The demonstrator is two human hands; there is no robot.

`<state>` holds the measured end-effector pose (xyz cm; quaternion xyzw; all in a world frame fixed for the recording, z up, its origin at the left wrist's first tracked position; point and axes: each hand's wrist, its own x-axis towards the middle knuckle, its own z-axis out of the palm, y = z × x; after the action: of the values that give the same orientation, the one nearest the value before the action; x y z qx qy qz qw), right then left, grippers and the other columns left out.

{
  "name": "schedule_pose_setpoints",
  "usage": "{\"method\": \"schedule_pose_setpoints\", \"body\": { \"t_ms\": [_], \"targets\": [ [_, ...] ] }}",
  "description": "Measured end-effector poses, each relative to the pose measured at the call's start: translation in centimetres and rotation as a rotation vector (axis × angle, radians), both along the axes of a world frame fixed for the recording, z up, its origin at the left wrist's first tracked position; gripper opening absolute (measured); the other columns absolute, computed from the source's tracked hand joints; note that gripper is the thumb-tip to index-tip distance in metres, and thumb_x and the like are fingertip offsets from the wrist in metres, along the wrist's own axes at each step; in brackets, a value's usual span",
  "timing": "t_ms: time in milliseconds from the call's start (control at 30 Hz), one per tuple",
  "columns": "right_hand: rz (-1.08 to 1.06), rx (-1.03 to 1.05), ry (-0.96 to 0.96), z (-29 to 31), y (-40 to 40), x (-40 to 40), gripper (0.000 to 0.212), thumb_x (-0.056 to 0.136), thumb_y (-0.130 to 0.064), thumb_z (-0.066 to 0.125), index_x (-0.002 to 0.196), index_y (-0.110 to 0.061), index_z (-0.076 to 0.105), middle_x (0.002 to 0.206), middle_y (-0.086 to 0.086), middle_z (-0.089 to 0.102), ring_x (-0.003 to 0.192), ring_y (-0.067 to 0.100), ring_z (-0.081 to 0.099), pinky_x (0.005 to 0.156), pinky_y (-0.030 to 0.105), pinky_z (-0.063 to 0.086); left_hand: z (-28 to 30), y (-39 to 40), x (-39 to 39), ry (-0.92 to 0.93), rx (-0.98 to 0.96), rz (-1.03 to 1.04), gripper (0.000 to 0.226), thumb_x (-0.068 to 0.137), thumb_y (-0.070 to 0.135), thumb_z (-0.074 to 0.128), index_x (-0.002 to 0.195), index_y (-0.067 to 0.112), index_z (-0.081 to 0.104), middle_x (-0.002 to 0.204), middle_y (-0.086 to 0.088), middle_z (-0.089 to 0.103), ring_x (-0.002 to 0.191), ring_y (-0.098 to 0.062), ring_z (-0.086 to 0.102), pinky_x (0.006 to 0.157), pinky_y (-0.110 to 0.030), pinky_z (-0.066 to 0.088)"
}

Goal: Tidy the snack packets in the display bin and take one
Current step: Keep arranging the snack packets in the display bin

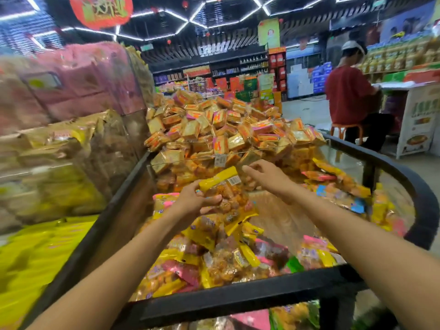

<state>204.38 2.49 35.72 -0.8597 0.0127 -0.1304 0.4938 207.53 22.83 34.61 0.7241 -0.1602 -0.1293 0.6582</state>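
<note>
Both my hands hold one clear snack packet (pixel 229 198) with yellow ends above the display bin (pixel 250 295). My left hand (pixel 197 202) grips its left side, fingers curled round it. My right hand (pixel 264 176) pinches its upper right corner near the barcode. The packet hangs tilted, orange snacks showing through. Below it lie several more yellow and pink packets (pixel 214 263) in the black-framed bin. A bare patch of the bin floor (pixel 273 217) shows under my right forearm.
Behind a clear divider (pixel 238 154) rises a heap of small orange and gold packets (pixel 226 129). Blurred stacked bags (pixel 59 139) stand at the left. A person in a red shirt (pixel 350 98) sits on a stool at the right, beside a counter.
</note>
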Motion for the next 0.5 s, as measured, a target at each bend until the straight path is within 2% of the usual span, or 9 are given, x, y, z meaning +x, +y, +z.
{"method": "schedule_pose_setpoints", "body": {
  "t_ms": [67,100,167,233,300,367,433,500],
  "targets": [
    [0.072,0.28,0.117,0.0,3.3,1.6,0.041,0.093,-0.05,0.051,0.097,-0.01,0.057,0.08,0.0,0.053,0.066,0.014,0.051,0.06,0.026,0.043,-0.2,1.2,0.3,-0.001,-0.01,0.006,0.033,0.08,-0.009,0.067,0.105,0.01,0.059,0.083,-0.008,0.07,0.071,-0.016,0.071,0.062,-0.031,0.059],
    [0.062,0.352,0.14,-0.4,4.3,2.3,0.037,0.091,-0.051,0.054,0.086,-0.014,0.054,0.072,-0.001,0.046,0.059,0.013,0.043,0.054,0.024,0.036,-0.3,1.7,0.6,-0.012,0.002,0.013,0.032,0.08,-0.009,0.067,0.103,0.012,0.059,0.083,-0.007,0.07,0.07,-0.015,0.07,0.061,-0.03,0.059],
    [0.025,0.409,0.128,-1.6,5.5,3.4,0.038,0.087,-0.052,0.06,0.073,-0.017,0.054,0.068,0.001,0.043,0.056,0.014,0.038,0.053,0.027,0.029,-0.3,2.3,1.2,-0.039,0.035,0.0,0.033,0.079,-0.009,0.067,0.104,0.011,0.058,0.083,-0.004,0.07,0.066,-0.013,0.069,0.056,-0.025,0.056],
    [0.026,0.41,0.081,-2.4,5.9,4.0,0.035,0.088,-0.044,0.063,0.073,-0.013,0.06,0.068,0.002,0.047,0.055,0.012,0.041,0.052,0.024,0.03,-0.1,2.6,1.8,-0.059,0.063,-0.03,0.033,0.08,-0.009,0.068,0.106,0.009,0.059,0.086,-0.004,0.069,0.067,-0.012,0.069,0.054,-0.022,0.054],
    [0.039,0.433,0.018,-2.3,5.7,4.0,0.028,0.091,-0.03,0.063,0.071,-0.011,0.059,0.06,-0.005,0.045,0.046,0.005,0.039,0.042,0.019,0.026,0.1,2.6,2.3,-0.045,0.073,-0.044,0.03,0.08,-0.005,0.069,0.104,0.01,0.06,0.092,-0.003,0.07,0.077,-0.014,0.07,0.064,-0.027,0.058],
    [0.029,0.483,-0.05,-1.8,5.4,3.7,0.021,0.092,-0.019,0.062,0.073,-0.011,0.064,0.05,-0.012,0.05,0.039,-0.002,0.042,0.037,0.011,0.029,0.2,2.5,2.6,-0.04,0.064,-0.045,0.031,0.079,0.006,0.073,0.107,0.01,0.062,0.103,-0.004,0.07,0.092,-0.018,0.069,0.078,-0.034,0.058],
    [0.005,0.519,-0.066,-1.6,5.4,3.5,0.013,0.09,-0.017,0.064,0.085,-0.006,0.07,0.057,-0.006,0.058,0.039,-0.004,0.048,0.036,0.011,0.031,0.1,2.2,2.9,-0.026,0.044,-0.016,0.041,0.077,0.03,0.074,0.111,0.009,0.063,0.109,-0.006,0.069,0.097,-0.02,0.068,0.084,-0.04,0.057],
    [0.001,0.534,-0.043,-1.7,5.8,3.5,0.014,0.089,-0.02,0.066,0.09,-0.006,0.071,0.071,0.003,0.062,0.049,0.002,0.055,0.041,0.015,0.037,-0.2,2.2,2.8,-0.044,0.039,0.05,0.034,0.083,0.042,0.066,0.096,0.01,0.067,0.1,-0.005,0.069,0.094,-0.021,0.066,0.09,-0.047,0.053]
  ]
}}
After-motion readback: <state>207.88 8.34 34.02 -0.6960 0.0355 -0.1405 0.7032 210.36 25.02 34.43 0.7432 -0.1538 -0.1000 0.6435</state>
